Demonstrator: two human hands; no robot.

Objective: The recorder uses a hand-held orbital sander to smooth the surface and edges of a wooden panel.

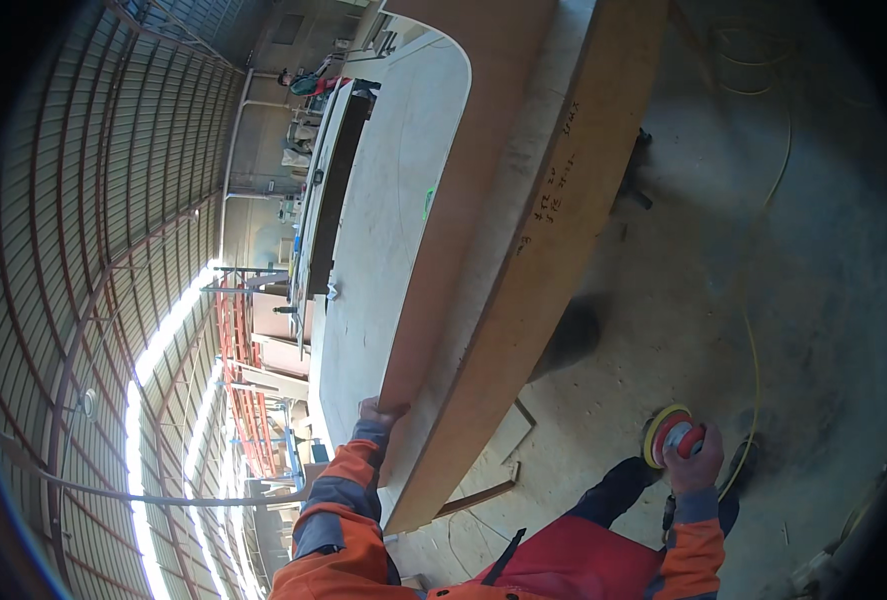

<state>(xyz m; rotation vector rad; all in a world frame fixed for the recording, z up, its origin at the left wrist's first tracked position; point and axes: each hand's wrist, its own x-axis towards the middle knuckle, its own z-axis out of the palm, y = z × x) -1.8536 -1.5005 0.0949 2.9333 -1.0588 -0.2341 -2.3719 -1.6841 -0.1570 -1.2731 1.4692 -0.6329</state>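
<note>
My left hand (381, 410) is closed over the edge of a curved wooden panel (441, 270), which has a pale face and a brown side with a rounded corner. My right hand (696, 464) is wrapped round an orbital sander (675, 437) with a red and silver body and a yellow-rimmed round pad. The sander hangs over the floor beside my legs, apart from the panel. Under the panel lies a thick wooden board (553, 220) with handwritten marks along its side.
A thin yellow hose (751, 345) trails across the concrete floor near my right hand. Offcuts (508, 440) lie by the board's near end. Far off, another person (313, 82) stands past a long dark-edged table (335, 190). Orange racks (238, 350) hold sheets at the left.
</note>
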